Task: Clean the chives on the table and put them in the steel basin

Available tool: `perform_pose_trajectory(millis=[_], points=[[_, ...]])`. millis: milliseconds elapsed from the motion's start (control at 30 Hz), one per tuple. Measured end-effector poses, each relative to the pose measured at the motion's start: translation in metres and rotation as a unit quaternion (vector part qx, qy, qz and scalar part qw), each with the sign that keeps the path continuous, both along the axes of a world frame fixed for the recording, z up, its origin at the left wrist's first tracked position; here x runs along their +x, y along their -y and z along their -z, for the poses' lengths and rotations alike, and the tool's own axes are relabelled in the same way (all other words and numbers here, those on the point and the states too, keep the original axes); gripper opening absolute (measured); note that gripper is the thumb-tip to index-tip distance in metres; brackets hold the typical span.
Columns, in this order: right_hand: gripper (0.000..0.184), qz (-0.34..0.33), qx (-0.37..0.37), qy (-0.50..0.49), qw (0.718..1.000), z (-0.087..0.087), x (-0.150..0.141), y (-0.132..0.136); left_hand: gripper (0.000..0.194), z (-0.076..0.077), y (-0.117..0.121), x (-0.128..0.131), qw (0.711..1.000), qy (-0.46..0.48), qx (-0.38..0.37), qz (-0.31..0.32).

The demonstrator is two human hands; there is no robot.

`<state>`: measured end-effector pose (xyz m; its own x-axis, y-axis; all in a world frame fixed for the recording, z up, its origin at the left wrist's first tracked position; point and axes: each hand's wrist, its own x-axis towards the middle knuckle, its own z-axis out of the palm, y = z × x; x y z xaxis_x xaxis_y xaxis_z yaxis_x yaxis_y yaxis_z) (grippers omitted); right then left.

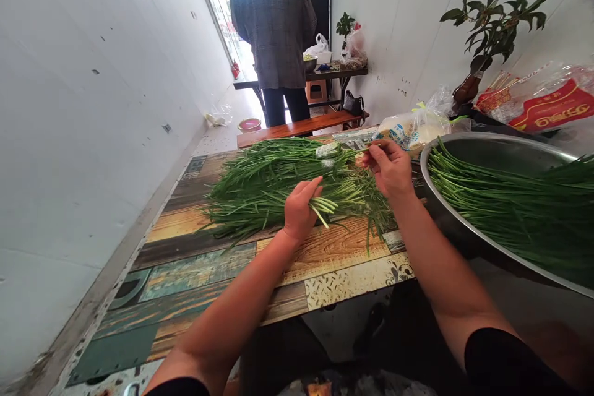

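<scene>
My left hand point(299, 209) is closed around a small bunch of garlic chives point(323, 205), whose pale stem ends stick out to the right. Just beyond it my right hand point(390, 164) pinches a thin chive stalk point(364, 150) between thumb and fingertips. A large heap of garlic chives point(264, 179) lies across the table, leaves to the left and stems to the right, with a pale band point(327, 150) round one bundle. Loose trimmings point(378, 207) lie below my right hand. Long green stalks point(487, 185) fill much of a big metal basin point(448, 213) on the right.
The wood-patterned table point(199, 272) runs beside a white wall point(69, 136). Behind the basin are plastic bags point(408, 130), a red package point(552, 105) and a potted plant point(482, 68). A red bench point(297, 127) stands beyond, where a person point(273, 25) faces away at another table.
</scene>
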<state>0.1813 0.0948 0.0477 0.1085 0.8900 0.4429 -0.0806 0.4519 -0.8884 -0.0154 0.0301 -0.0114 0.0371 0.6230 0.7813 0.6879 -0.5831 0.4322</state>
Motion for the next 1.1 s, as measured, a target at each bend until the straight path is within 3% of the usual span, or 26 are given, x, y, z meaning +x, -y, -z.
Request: perform_pose_trajectory(millis=[100,267,467,667,767,833,933,1000,1033,1100], points=[[0.031,-0.120,-0.023,-0.002,0.993,0.000,-0.019,0.017,0.028,-0.004,0.002,0.001,0.998,0.035,0.043,-0.011],[0.032,-0.219,-0.058,0.059,0.972,0.008,-0.036,0.030,0.027,-0.006,0.002,0.001,0.997,0.054,0.054,-0.025],[0.029,-0.207,-0.058,0.048,0.975,0.016,-0.042,0.030,0.022,-0.010,0.004,0.000,1.000,-0.005,0.000,0.007],[0.032,-0.218,-0.118,-0.085,0.965,0.018,-0.051,0.028,0.022,-0.009,0.003,0.001,0.999,-0.025,-0.036,0.014],[0.033,-0.185,-0.117,-0.117,0.969,0.019,-0.046,0.018,0.023,-0.007,0.001,0.001,0.999,-0.036,-0.022,0.014],[0.030,-0.120,-0.107,-0.097,0.982,0.020,-0.036,0.008,0.023,-0.005,0.001,0.000,0.999,-0.034,-0.010,0.012],[0.020,0.074,-0.049,0.038,0.995,0.021,-0.014,-0.008,0.024,-0.004,0.000,-0.001,0.999,-0.030,-0.018,0.010],[0.018,0.184,0.013,0.176,0.967,0.020,0.000,-0.015,0.023,-0.002,0.000,-0.001,0.999,-0.032,-0.024,0.009],[0.020,0.205,0.030,0.228,0.951,0.019,0.004,-0.016,0.022,-0.002,0.000,-0.001,0.999,-0.032,-0.023,0.008],[0.023,0.151,0.010,0.277,0.949,0.017,0.008,-0.015,0.020,-0.001,0.000,0.000,1.000,-0.026,-0.012,0.004]])
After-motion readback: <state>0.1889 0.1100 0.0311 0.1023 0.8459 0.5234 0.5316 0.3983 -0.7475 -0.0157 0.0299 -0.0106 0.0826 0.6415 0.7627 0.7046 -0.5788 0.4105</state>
